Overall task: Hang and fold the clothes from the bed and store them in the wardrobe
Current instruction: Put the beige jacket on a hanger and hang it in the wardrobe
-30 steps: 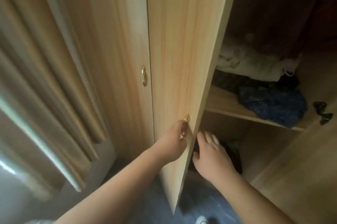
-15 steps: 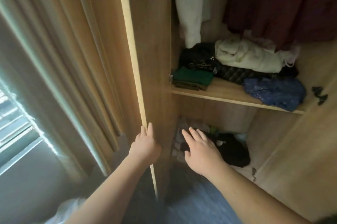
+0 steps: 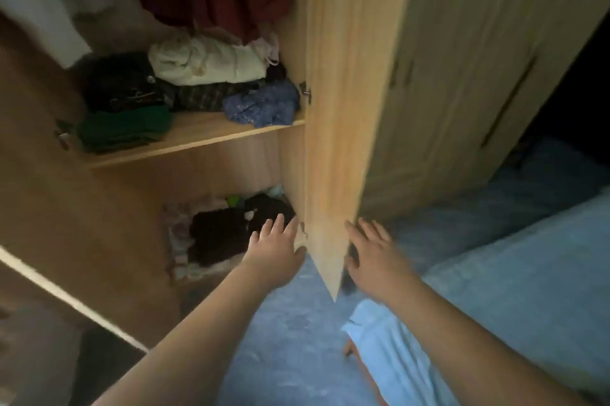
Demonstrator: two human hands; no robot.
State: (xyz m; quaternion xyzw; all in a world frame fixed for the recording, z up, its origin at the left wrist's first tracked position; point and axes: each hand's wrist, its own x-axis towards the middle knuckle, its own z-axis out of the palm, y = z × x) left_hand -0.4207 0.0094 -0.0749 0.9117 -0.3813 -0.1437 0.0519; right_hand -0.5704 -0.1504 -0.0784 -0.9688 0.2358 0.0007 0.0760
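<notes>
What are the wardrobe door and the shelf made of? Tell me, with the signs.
Wardrobe door: looks like light wood-grain laminate board, matte; straight vertical grain lines and a thin flat edge suggest it, though solid wood cannot be ruled out. Shelf: same pale wood-look board, smooth and matte.

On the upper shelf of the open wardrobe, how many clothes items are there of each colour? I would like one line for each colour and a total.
Counting only what shows on the upper shelf:
Cream: 1, cream bundle
Black: 1, black garment
Green: 1, green folded garment
Dark plaid: 1, plaid garment
Blue: 1, blue crumpled garment
Total: 5
</notes>
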